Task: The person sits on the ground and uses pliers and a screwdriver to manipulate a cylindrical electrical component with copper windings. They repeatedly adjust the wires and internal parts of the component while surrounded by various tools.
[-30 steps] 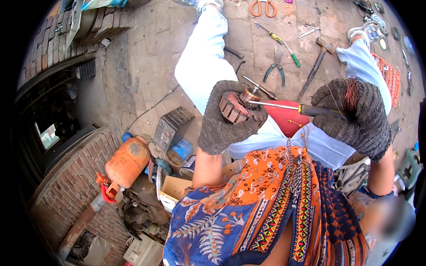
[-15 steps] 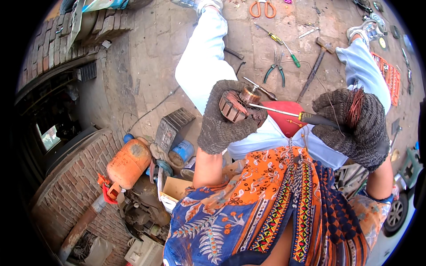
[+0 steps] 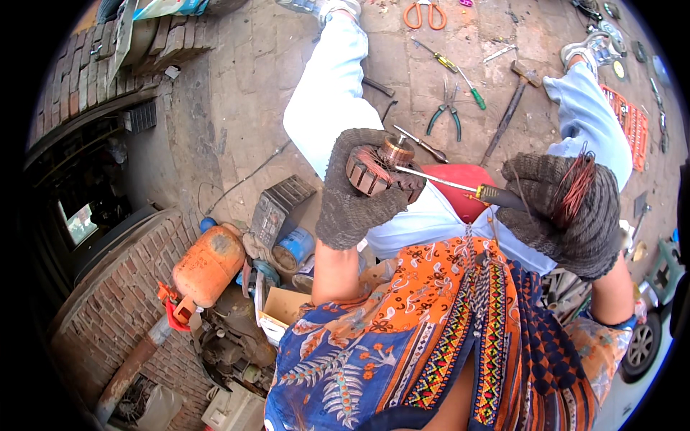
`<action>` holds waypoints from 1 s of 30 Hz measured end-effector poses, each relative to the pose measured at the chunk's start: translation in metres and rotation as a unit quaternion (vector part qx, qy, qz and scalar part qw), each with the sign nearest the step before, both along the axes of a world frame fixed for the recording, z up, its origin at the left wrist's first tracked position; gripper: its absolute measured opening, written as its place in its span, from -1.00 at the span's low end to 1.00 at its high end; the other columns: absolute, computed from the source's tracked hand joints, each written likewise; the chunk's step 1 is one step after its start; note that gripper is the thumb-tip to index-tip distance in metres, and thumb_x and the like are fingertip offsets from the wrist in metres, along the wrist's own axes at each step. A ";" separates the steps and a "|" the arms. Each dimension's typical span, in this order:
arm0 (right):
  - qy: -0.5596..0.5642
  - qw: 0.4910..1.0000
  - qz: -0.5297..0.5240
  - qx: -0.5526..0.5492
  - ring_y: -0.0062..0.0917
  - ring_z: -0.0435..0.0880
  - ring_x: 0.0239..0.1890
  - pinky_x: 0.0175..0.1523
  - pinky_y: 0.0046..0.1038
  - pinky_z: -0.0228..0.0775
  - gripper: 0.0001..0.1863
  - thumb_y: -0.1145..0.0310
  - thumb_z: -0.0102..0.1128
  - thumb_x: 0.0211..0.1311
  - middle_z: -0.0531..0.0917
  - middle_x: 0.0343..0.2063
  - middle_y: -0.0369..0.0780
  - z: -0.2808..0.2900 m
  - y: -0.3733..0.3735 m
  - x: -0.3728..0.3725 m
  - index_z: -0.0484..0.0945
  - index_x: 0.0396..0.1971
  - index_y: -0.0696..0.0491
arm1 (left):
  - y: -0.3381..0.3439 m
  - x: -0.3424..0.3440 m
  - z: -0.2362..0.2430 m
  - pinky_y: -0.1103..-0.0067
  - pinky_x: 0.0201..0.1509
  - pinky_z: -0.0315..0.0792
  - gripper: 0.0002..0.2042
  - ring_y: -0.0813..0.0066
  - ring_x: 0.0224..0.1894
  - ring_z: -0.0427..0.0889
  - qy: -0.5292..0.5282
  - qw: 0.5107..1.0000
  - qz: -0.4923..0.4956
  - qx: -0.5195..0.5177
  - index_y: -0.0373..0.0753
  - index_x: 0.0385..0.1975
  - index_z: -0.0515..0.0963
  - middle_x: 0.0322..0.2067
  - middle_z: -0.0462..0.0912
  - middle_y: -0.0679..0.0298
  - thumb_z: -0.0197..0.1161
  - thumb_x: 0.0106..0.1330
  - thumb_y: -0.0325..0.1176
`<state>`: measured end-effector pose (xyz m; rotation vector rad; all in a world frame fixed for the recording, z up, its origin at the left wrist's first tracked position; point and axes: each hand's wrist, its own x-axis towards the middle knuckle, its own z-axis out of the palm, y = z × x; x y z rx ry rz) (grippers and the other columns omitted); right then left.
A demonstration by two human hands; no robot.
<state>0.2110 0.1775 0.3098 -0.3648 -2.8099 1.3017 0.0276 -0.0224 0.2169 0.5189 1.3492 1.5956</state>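
A dark knitted glove covers my left hand, whose fingers curl round a motor armature with copper windings and a copper commutator at its upper end. My right hand, gloved the same way, is closed on the black and yellow handle of a screwdriver. The screwdriver's shaft points left, and its tip touches or nearly touches the windings just below the commutator. Against the back of my right glove rests a bundle of thin copper wire; how it is held there is hidden.
Beyond my hands, pliers, a hammer, a green-handled screwdriver, a wooden-handled tool and orange-handled scissors lie on brick paving. A red tool tray is at right, an orange gas cylinder at left.
The armature has tilted in my left hand, its commutator shifting left. My right hand and the screwdriver have moved slightly left. The loose wire strand no longer stretches up past the pliers.
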 end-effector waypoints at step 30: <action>0.028 0.997 -0.010 -0.075 -0.36 0.62 -0.28 -0.15 -0.41 0.43 -0.65 0.30 0.34 -0.09 0.64 -0.29 -0.21 -0.029 0.004 0.018 0.61 -0.23 0.06 | 0.014 0.012 -0.001 0.50 -0.25 0.48 -0.30 0.28 -0.23 0.54 -0.212 0.960 -0.030 0.178 -0.32 0.06 0.27 -0.14 0.49 -0.02 0.45 -0.11 -0.29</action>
